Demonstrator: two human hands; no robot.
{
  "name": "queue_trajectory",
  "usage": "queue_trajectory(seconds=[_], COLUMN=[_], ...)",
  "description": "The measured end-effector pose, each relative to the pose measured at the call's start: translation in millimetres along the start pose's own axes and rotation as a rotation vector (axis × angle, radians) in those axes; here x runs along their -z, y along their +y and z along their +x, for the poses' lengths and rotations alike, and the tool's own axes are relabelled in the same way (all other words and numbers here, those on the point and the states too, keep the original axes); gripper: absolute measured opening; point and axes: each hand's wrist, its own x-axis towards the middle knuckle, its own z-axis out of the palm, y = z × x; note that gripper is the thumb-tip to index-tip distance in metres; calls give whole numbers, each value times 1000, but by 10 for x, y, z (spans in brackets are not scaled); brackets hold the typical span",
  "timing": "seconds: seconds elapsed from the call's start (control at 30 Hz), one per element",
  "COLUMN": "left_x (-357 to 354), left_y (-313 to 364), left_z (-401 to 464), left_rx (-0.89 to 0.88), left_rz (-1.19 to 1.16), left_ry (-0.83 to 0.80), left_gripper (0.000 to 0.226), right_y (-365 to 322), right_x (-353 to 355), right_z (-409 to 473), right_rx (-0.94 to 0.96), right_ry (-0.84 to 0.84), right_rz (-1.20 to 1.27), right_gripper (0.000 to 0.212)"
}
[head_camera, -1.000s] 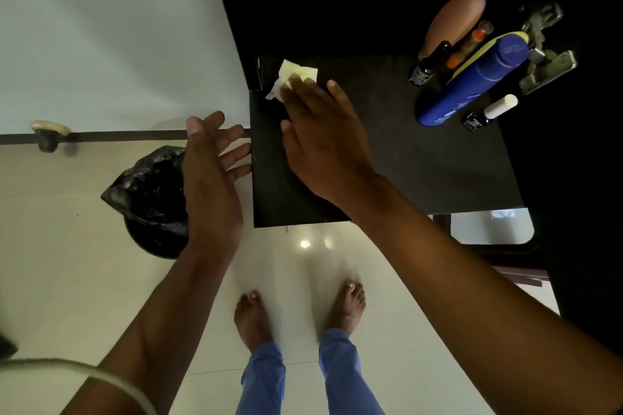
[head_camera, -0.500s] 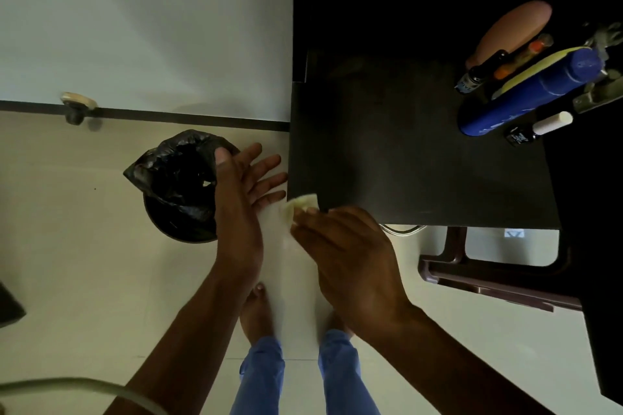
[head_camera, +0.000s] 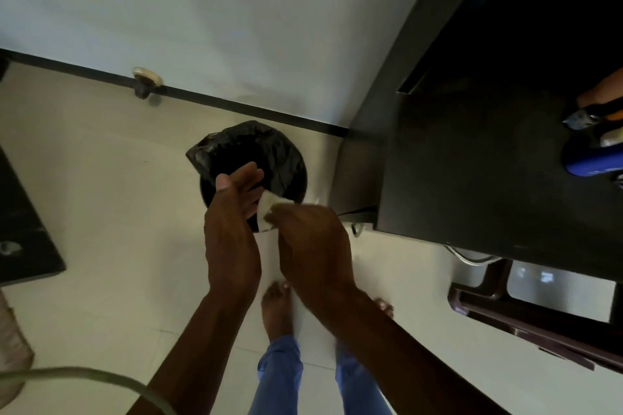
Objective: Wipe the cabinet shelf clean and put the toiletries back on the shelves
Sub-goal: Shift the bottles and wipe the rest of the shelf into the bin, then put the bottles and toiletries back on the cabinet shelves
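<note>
My right hand [head_camera: 310, 246] grips a pale folded wipe [head_camera: 268, 210] and presses it against the palm of my left hand [head_camera: 232, 232], which is flat with its fingers spread. Both hands hover over the near rim of a bin lined with a black bag [head_camera: 253, 158]. The dark cabinet shelf [head_camera: 472, 172] lies to the right, bare over most of its top. At its far right edge lie the toiletries: a blue bottle [head_camera: 593, 158], a small dark bottle [head_camera: 580, 118] and a peach-coloured one [head_camera: 603, 91], cut off by the frame.
A white wall with a dark skirting [head_camera: 236, 108] runs behind the bin. A brown plastic stool [head_camera: 526, 317] stands under the shelf at the right. A dark surface [head_camera: 23, 222] juts in at the left edge. My bare feet [head_camera: 276, 307] stand on pale tiles.
My right hand has drawn the wipe off the shelf's front left corner, and both hands have moved left over the bin. The view has turned left, so the toiletries are at the frame's edge.
</note>
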Motion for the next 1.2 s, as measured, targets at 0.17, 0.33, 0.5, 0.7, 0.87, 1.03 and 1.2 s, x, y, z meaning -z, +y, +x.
queue_trajectory(seconds=[0.17,0.33,0.5,0.7,0.87,1.03,1.2], left_x=[337,527,382,-263,-846,-1367,-1891], left_y=[116,159,174,333,432,460,444], left_z=[173,286,301,92,-149,-389,-617], left_rx=[-60,-138,-245,-386,-651,-766,-752], left_rz=[52,138,333,519,695,778,741], left_ry=[74,57,-58,-352,-517,-614,-661], left_gripper=[64,68,34,40,37,37,38], right_y=[-85,117,2,-95,103,663,1194], right_x=[-555,-972,-499,534,1250,1923,2403], right_z=[643,765,473,70,-115,-276,-512], right_rx=[-215,-375,-373,-387,-353,-369,-547], right_ry=[18,-218,-188,99,282,373,371], right_rz=[56,84,79,187,64,-124,-297], right_gripper=[26,25,27,21,22,24,25])
